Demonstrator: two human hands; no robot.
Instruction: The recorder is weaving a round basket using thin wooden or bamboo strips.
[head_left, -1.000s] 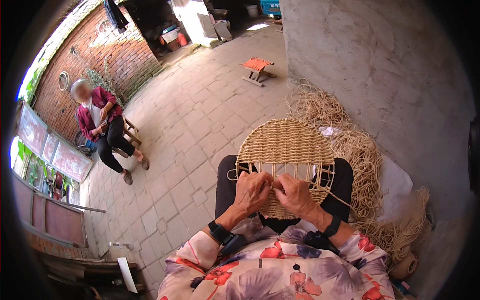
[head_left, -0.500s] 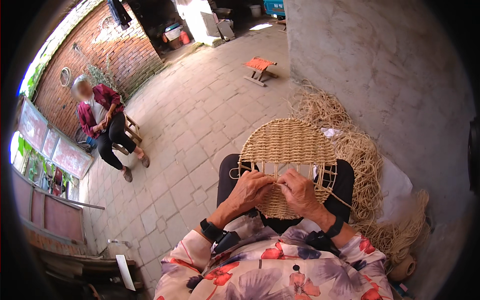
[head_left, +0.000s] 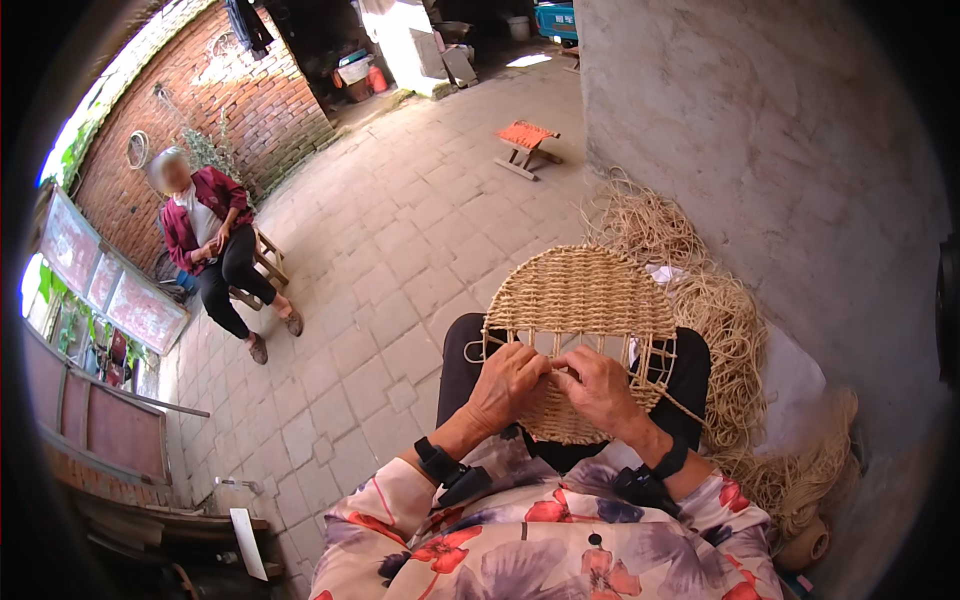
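A round-ended woven straw panel (head_left: 580, 285) lies across my lap, with a band of unwoven bars between its upper and lower woven parts. At that band my left hand (head_left: 508, 385) is closed, thumb and fingers pinching straw cord at the upper edge of the lower weave. My right hand (head_left: 598, 390) is closed beside it, fingertips almost meeting the left ones. The bit between the fingertips is mostly hidden. A loop of cord sticks out at the panel's left edge, and a loose cord end (head_left: 683, 404) trails off to the right.
Heaps of straw cord (head_left: 715, 330) lie along the grey wall (head_left: 760, 150) at my right, with a white sheet (head_left: 790, 375) among them. A folding stool (head_left: 527, 145) with an orange seat stands ahead. Another person (head_left: 215, 240) sits on a wooden stool at the left.
My left hand has shifted slightly right, and the two hands stay close together at the panel. The whole view has moved a little. The seated person's pose looks unchanged.
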